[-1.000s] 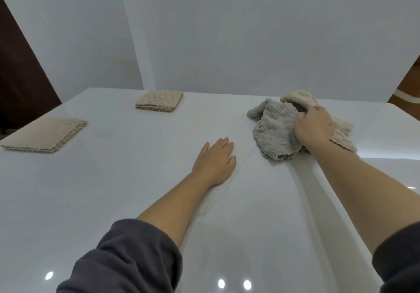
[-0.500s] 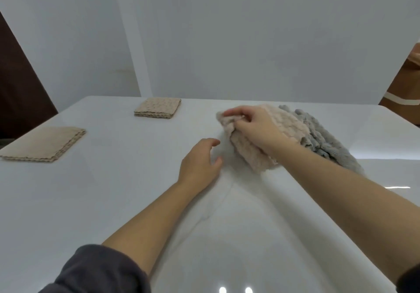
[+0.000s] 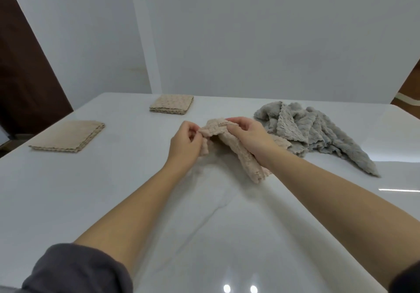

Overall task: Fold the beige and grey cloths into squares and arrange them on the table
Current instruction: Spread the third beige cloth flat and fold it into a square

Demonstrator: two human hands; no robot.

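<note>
A crumpled beige cloth (image 3: pixel 241 154) is lifted at its top edge in the middle of the white table (image 3: pixel 91 202). My left hand (image 3: pixel 185 144) pinches its left corner and my right hand (image 3: pixel 250 133) grips the edge beside it; the rest of the cloth trails down to the table. A rumpled grey cloth (image 3: pixel 318 131) lies loose on the table just right of my right hand, touching the beige one. Two beige cloths are folded into flat squares: a larger one (image 3: pixel 68 136) at the left and a smaller one (image 3: pixel 172 103) at the back.
A white wall panel (image 3: pixel 250 31) rises behind the table's far edge. Dark brown surfaces show past the table at the left (image 3: pixel 22 77) and far right. My dark sleeves sit at the bottom corners.
My right hand pulled the beige cloth off the grey one toward the centre. My left hand rose from the table and took hold of the cloth's left corner.
</note>
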